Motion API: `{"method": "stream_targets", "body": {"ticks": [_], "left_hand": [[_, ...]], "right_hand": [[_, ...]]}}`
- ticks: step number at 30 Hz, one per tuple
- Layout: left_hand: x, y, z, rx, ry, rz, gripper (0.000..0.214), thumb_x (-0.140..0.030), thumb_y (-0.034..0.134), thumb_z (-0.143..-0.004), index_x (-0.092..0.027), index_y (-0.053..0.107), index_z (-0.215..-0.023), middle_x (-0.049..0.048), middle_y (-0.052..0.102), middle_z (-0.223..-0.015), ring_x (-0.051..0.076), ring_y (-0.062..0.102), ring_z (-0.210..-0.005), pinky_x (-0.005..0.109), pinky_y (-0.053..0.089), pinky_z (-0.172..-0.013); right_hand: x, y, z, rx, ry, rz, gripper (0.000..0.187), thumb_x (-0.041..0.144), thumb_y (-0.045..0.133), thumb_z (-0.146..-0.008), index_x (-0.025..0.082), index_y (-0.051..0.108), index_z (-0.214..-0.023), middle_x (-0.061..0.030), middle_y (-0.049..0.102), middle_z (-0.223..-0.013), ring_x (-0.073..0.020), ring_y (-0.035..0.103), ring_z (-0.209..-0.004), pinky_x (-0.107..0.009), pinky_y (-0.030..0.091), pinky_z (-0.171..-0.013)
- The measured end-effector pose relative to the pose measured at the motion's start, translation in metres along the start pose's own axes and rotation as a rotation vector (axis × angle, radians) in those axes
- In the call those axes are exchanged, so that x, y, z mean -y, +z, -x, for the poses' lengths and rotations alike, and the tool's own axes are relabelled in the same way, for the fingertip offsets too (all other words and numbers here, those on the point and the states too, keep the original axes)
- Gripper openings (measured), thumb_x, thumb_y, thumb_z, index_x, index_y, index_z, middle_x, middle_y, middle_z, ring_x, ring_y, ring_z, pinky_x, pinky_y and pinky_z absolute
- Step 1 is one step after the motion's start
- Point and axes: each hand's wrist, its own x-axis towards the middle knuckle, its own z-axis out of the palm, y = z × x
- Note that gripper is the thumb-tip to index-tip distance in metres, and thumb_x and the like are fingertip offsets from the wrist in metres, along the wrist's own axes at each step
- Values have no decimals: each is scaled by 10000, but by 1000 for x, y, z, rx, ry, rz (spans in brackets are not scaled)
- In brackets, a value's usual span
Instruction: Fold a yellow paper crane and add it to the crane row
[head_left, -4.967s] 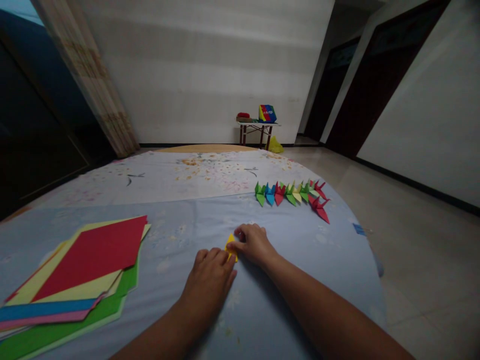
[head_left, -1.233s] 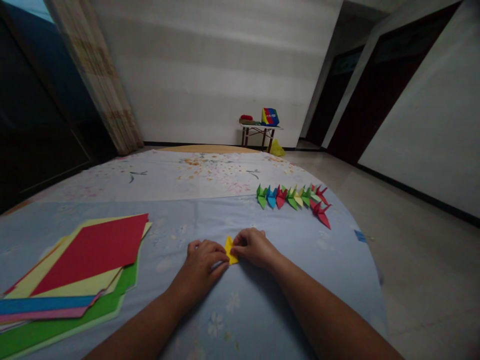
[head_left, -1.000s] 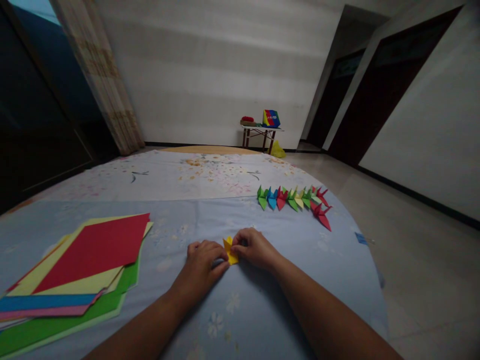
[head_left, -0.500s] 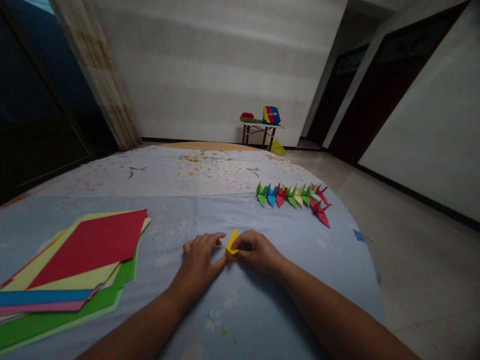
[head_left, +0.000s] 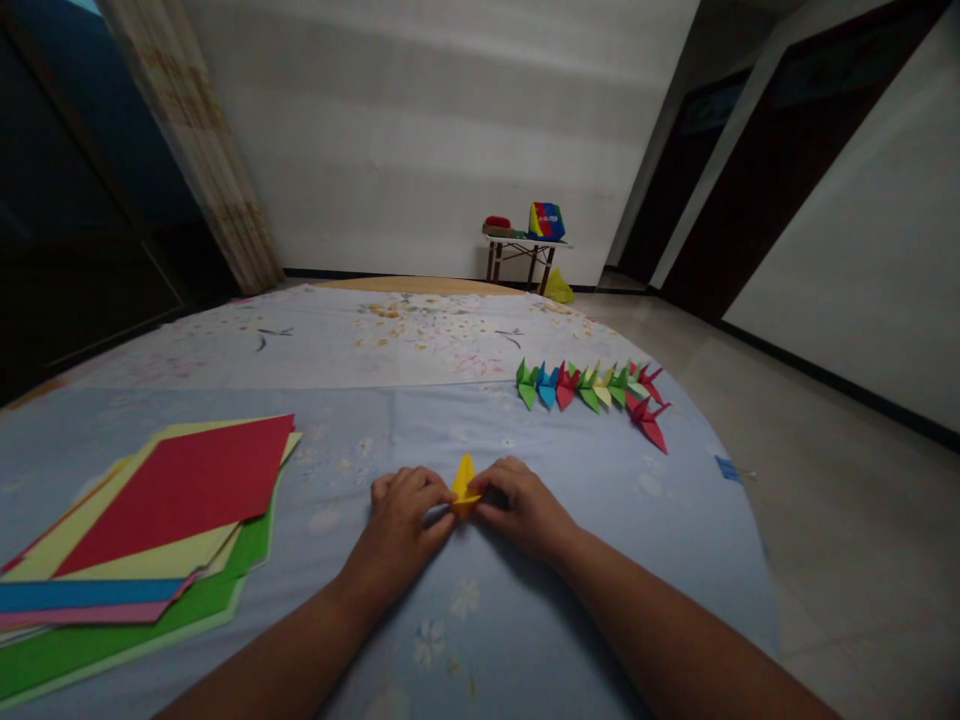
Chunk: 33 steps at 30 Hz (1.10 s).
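Note:
Between my two hands, low over the tablecloth, is a small folded yellow paper with one point standing up at the top. My left hand pinches its left side between thumb and forefinger. On the opposite side, my right hand pinches the right edge the same way. Fingertips cover both sides of the paper, so some of the folds are hidden. Beyond my right hand stands a row of folded paper cranes in green, blue, red and pale yellow, and a red paper crane lies just in front of its right end.
A stack of coloured paper sheets, red on top, lies at the left. The round table wears a flowered cloth. A blue piece is at its right edge. Behind, a small table stands against the wall.
The left thumb and forefinger, apart before, have closed on the yellow paper's left side. The paper's upright point now faces me more squarely. My right hand keeps its pinch.

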Motion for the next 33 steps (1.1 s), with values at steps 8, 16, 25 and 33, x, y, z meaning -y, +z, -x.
{"method": "stream_targets", "body": {"ticks": [8,16,25,33], "left_hand": [[1,1,-1,-52,15,-21,244,-185,600,-749,-276,620,-975,-8,612,-941,201,522,-936,390,295,-851],[4,-2,0,0,145,-97,186,-198,617,-771,-288,671,-924,19,622,-971,210,515,-949,418,271,-864],[-4,-10,0,71,183,-105,213,-189,579,-804,-290,665,-971,6,654,-925,203,516,-929,418,247,-865],[-9,-19,1,192,185,-145,323,-122,527,-780,-297,626,-1034,8,647,-992,217,495,-986,437,214,-895]], "right_hand": [[0,0,-3,10,-27,88,113,145,625,-761,220,649,-842,-16,611,-826,-158,506,-837,-289,324,-763],[-3,-6,-3,116,-155,175,154,224,540,-845,249,663,-933,-41,636,-853,-171,498,-840,-306,325,-757],[-12,-9,-3,124,-234,91,151,254,568,-833,260,687,-926,-38,636,-857,-146,516,-809,-291,367,-755],[-12,-16,0,130,-193,11,383,44,541,-727,236,650,-1041,-47,605,-920,-162,514,-888,-313,391,-824]]}}
